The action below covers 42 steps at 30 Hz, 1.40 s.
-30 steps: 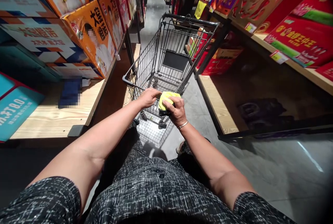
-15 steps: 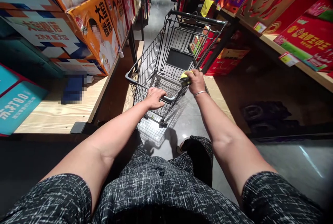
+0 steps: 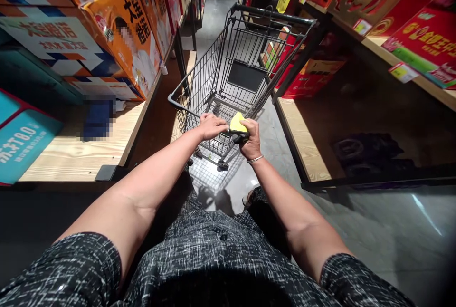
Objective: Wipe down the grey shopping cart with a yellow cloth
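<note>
While the left hand (image 3: 213, 127) rests on the cart (image 3: 245, 76), grip unclear, the right hand (image 3: 252, 139) clutches yellow cloth (image 3: 237, 122).

A wooden shelf (image 3: 71, 159) carries stacked cartons (image 3: 107, 45) and a turquoise box (image 3: 28, 143), the floor (image 3: 377, 231) a black cart (image 3: 245, 76).

Bare right hand (image 3: 252, 139), silver-coloured bangle (image 3: 255, 159) at wrist, fingers closed on bright yellow, black-edged soft bundle (image 3: 237, 122). Bare left hand (image 3: 213, 127), laid over near rim of black wire-mesh shopping cart (image 3: 244, 76), fingertips just beside bundle; contact between the two unclear. Beneath: smooth grey floor (image 3: 392, 235). Left side: pale wooden shelf (image 3: 81, 162), bearing glossy orange box with black lettering (image 3: 119, 43) and turquoise box with white lettering (image 3: 26, 143). Right side: red box with yellow lettering (image 3: 423, 41), near white-and-yellow price tag (image 3: 404, 72).
</note>
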Tool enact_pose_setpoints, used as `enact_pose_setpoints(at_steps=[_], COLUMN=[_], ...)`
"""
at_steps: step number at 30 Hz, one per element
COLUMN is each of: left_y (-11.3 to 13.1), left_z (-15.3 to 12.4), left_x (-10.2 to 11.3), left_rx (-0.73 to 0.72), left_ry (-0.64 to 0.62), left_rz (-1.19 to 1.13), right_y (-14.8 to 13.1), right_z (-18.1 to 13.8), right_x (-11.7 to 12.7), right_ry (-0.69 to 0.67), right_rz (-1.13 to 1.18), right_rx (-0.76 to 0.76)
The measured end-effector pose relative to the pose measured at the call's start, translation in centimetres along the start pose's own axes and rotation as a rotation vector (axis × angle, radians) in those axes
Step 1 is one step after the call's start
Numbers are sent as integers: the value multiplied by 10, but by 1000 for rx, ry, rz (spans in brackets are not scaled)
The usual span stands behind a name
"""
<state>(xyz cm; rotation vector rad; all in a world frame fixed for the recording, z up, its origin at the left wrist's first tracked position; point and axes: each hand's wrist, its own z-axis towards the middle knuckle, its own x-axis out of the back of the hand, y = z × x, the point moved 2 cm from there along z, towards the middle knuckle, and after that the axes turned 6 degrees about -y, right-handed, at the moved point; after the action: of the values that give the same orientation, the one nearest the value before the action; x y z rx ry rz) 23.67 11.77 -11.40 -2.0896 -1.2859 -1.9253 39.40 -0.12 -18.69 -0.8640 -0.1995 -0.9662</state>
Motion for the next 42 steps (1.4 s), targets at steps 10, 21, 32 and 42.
enact_pose_setpoints(at_steps=[10, 21, 32, 42], left_y=[-6, -3, -21, -36], left_z=[-3, -9, -13, -16], left_x=[-3, -3, 3, 4], left_rx=[-47, -80, -98, -139], left_ry=[105, 114, 102, 118], left_rz=[0, 7, -42, -101], right_y=[1, 30, 33, 11], right_z=[-32, -135, -17, -93], right_x=[-20, -70, -1, -67], right_ry=[58, -562, 3, -344], right_rz=[-33, -204, -131, -99], right_rx=[9, -217, -52, -359])
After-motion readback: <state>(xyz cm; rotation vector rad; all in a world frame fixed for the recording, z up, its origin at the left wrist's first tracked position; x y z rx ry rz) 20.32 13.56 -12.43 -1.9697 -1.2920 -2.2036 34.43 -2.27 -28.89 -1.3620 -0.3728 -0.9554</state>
